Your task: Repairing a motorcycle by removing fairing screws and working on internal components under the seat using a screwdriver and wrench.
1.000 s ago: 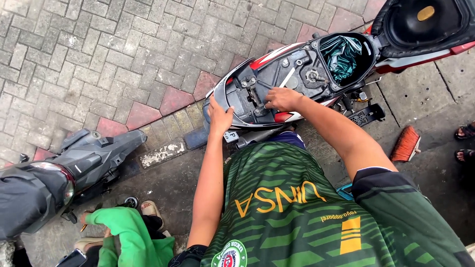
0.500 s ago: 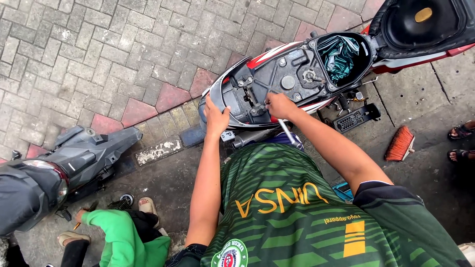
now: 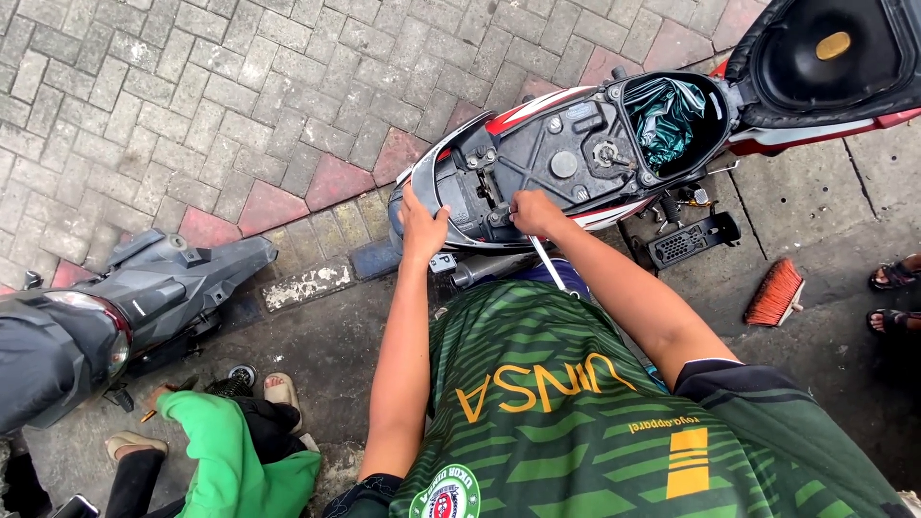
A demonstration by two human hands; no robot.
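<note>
Both hands sit a little lower and further left in the view than half a second ago, and the scooter with them, so it looks more like the head tilting than the arms working.

Left hand (image 3: pixel 423 226) lies flat, fingers spread, pressed on the rim of the scooter (image 3: pixel 576 153) at its tail end. Right hand (image 3: pixel 533 210) is just beside it at 3 o'clock, fingers curled down onto a fitting in the open black frame; whether it pinches a part or only presses, I cannot tell. A thin pale rod (image 3: pixel 547 269) runs from under that hand toward the shirt.

From the hands the scooter stretches away toward 1 to 2 o'clock: its long axis runs from the tail at the hands, past the open bay with a green bag (image 3: pixel 665 110), to the raised seat (image 3: pixel 825 53) at the top right. Right hand is nearer the frame's middle, left holds the edge.

At 4 o'clock lies a black footrest (image 3: pixel 693 240), further out an orange brush (image 3: pixel 775 293). At 9 o'clock stands a grey scooter (image 3: pixel 106 307); at 7 o'clock crouches a person in green (image 3: pixel 225 460).
</note>
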